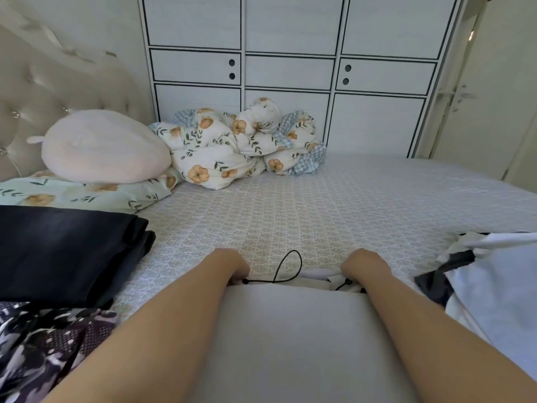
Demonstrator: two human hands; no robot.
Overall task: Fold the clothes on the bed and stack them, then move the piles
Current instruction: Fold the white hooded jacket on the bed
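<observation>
Two hands sit at the far edge of the grey garment (290, 330) that I have spread flat on the bed (363, 205), right in front of me. From the head view, my left hand (231, 264) has its fingers curled down onto the left corner, and my right hand (364, 266) curls onto the right corner; the fingertips themselves are hidden under the knuckles, so I judge a pinch on the cloth at each side but cannot confirm it. A black cord (287, 266) loops out between the hands, loose on the sheet.

The garment looks soft, light and limp, so I expect it to sag wherever I am not holding it. Taking it by the two far corners seems right, with the cord tucked in first so it does not snag.

A folded dark pile (66, 251) lies near left, a patterned piece (43, 344) nearer still, and unfolded clothes (494, 271) wait at right.
</observation>
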